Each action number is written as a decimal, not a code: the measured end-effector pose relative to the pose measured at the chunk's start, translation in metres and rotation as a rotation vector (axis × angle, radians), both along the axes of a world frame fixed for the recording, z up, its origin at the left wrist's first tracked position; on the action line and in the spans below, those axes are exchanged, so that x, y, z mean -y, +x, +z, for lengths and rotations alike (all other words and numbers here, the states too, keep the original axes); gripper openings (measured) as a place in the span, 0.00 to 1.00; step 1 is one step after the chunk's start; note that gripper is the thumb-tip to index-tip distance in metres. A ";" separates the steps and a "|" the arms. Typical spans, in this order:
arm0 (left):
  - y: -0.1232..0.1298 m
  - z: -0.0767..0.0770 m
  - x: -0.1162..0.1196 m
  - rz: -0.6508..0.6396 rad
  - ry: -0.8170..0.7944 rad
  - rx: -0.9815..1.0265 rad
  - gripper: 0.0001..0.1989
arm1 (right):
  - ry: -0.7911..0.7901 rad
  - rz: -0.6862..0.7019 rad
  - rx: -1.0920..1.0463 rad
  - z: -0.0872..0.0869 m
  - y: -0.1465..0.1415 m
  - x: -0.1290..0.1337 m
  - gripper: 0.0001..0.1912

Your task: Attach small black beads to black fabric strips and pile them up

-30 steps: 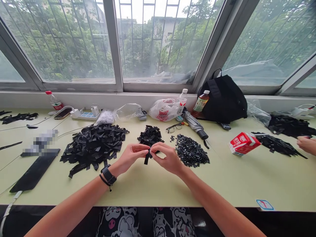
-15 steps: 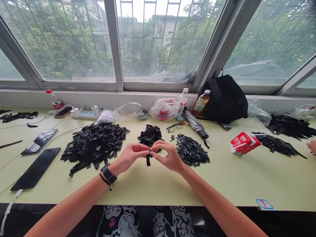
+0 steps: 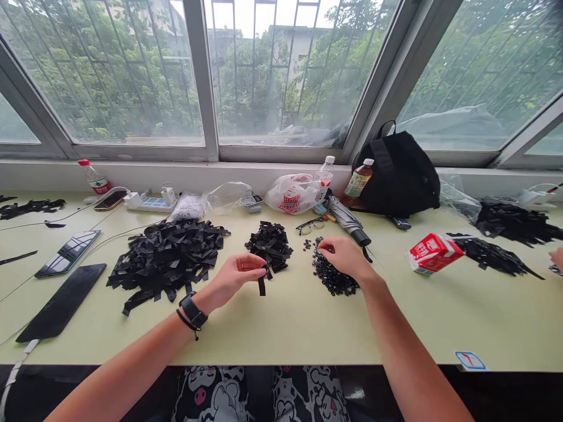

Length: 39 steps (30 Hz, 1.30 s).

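Observation:
My left hand (image 3: 240,276) pinches a short black fabric strip (image 3: 262,286) between thumb and fingertips, and the strip hangs down. Over the pile of small black ring-like pieces, perhaps buttons or snaps (image 3: 336,278), is my right hand (image 3: 345,255). Its thumb and fingers are drawn together at the pile's far left side; whatever is between them is hidden. Just behind my left hand lies a small heap of black strips (image 3: 269,243), some with a round piece on them. A larger heap of black strips (image 3: 171,258) spreads to the left.
To the right stand a red milk carton (image 3: 433,253) and more black strips (image 3: 497,255); another person's hand (image 3: 556,258) shows at the edge. Behind are glasses (image 3: 310,225), a folded umbrella (image 3: 347,220) and a black backpack (image 3: 400,176). Phones (image 3: 68,253) and a dark tablet-like slab (image 3: 64,302) lie left.
My right hand has left the strip and moved right to the pile of small black pieces. My left hand stays in place, still pinching the strip.

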<state>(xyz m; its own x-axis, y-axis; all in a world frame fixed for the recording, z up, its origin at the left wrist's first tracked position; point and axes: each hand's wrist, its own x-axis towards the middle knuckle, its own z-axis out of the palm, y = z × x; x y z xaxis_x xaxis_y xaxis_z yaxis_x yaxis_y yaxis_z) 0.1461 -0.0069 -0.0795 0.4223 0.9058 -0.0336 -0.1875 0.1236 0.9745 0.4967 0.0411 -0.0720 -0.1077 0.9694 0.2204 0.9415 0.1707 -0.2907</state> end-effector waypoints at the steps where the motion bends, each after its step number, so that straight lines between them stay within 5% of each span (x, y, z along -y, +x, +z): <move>1: 0.000 0.000 0.000 0.001 -0.001 0.004 0.20 | -0.008 -0.011 0.013 -0.002 0.002 -0.001 0.08; 18: 0.001 0.000 0.000 -0.005 0.000 -0.019 0.17 | 0.092 -0.056 0.079 -0.026 -0.014 -0.026 0.13; 39: 0.001 -0.003 -0.002 0.069 0.014 -0.040 0.19 | 0.084 -0.021 0.069 -0.022 -0.023 -0.024 0.07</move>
